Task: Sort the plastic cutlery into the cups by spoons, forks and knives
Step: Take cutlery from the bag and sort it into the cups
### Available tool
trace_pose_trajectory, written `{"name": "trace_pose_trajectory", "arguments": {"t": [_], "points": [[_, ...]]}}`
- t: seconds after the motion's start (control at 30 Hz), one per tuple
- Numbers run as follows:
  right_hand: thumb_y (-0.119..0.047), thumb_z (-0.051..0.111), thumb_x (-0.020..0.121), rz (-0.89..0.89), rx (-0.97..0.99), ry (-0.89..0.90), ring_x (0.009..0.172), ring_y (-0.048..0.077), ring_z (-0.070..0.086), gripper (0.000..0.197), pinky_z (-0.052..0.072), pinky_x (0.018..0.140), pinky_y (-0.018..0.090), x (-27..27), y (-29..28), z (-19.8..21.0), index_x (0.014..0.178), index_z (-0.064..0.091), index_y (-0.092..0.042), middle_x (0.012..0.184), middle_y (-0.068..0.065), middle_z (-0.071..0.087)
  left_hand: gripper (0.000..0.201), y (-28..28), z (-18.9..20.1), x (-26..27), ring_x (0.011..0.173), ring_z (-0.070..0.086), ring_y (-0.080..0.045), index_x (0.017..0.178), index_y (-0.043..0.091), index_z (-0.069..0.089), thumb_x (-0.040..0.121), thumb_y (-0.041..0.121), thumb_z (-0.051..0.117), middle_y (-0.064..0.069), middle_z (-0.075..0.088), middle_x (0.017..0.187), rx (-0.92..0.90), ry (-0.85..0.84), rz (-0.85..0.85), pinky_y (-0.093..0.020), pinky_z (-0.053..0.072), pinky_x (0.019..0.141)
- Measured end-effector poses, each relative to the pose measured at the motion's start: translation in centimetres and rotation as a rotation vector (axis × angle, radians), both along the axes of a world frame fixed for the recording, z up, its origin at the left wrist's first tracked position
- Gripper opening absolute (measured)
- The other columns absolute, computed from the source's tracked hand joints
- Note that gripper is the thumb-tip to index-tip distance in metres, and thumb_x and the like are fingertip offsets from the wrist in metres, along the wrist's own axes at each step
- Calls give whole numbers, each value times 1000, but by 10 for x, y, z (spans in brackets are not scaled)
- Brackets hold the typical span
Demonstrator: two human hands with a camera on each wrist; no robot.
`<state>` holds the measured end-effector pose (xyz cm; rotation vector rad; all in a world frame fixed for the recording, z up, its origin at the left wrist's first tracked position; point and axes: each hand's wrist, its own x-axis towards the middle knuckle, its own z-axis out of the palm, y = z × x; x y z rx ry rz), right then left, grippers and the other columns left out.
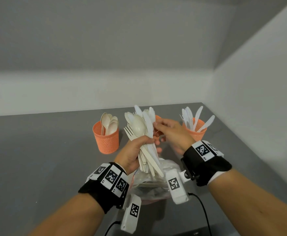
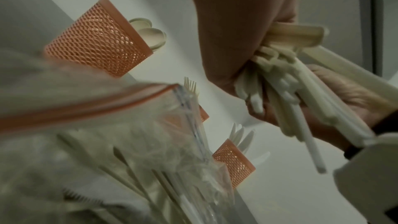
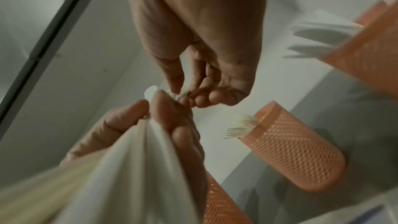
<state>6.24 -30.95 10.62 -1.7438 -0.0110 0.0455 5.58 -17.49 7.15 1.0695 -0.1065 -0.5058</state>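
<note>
The mixed bundle of white and cream plastic cutlery (image 1: pixel 143 133) stands in the fist of the left hand (image 1: pixel 132 154), whose fingers curl tight round the handles. Its long axis runs near upright, leaning a little away from the person: bowls, tines and serrated blades fan out above the fingers, and the handle ends hang below them toward the clear plastic zip bag (image 1: pixel 149 183). The right hand (image 1: pixel 170 133) reaches in from the other side, its thumb and first fingers pinching at a white knife blade near the top of the fan, the other fingers loosely bent.

I judge the sorting partly done. The orange mesh cup of spoons (image 1: pixel 106 140) stands beyond the left knuckles, the orange mesh cup of knives (image 1: pixel 195 132) past the right hand, and the orange mesh cup of forks (image 3: pixel 295 154) sits behind the bundle. A full handful remains, and more pieces show inside the bag
</note>
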Motion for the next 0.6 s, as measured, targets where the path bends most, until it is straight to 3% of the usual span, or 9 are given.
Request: {"name": "trace_pose_trajectory", "arguments": {"t": [0.1, 0.17, 0.3, 0.4, 0.5, 0.6], "points": [[-13, 50, 94, -87, 69, 8, 56, 14, 51, 17, 41, 44, 17, -3, 2, -2, 87, 62, -4, 66, 5, 57, 11, 3, -2, 0, 58, 68, -19, 89, 2, 61, 80, 5, 55, -6, 69, 69, 18, 31, -8, -29, 57, 58], [-13, 48, 94, -134, 75, -7, 55, 15, 53, 19, 44, 44, 17, -4, 5, -2, 93, 61, 0, 66, 5, 59, 11, 5, -3, 1, 58, 68, -18, 89, 3, 61, 84, 4, 51, -5, 70, 67, 19, 24, 9, -29, 57, 59], [-15, 49, 94, -163, -21, -135, 56, 13, 57, 11, 47, 52, 21, -3, 12, 1, 104, 53, -14, 76, 3, 58, 14, 9, -3, 2, 58, 67, -20, 76, 5, 66, 79, 5, 52, -4, 68, 65, 53, 16, -24, -30, 55, 61], [-16, 54, 92, -163, -101, -217, 60, 17, 59, 13, 49, 58, 25, -1, 12, 3, 104, 52, -19, 82, 10, 56, 19, 12, -1, 2, 59, 66, -24, 88, 8, 66, 80, 4, 49, -6, 69, 73, 38, 27, -51, -34, 54, 64], [-17, 58, 90, -129, -56, -170, 58, 14, 57, 15, 45, 50, 19, -1, 10, 2, 105, 56, -18, 84, 11, 54, 22, 13, -1, 2, 58, 66, -23, 94, 6, 62, 86, 2, 43, -6, 69, 73, 53, 33, -65, -34, 54, 65], [-16, 57, 90, -129, 39, -79, 56, 17, 52, 5, 44, 48, 24, 3, 8, 0, 95, 56, -16, 86, 11, 53, 16, 11, -5, 0, 58, 66, -21, 91, 3, 62, 87, 2, 46, -5, 69, 71, 93, 34, -67, -30, 57, 61]]}}
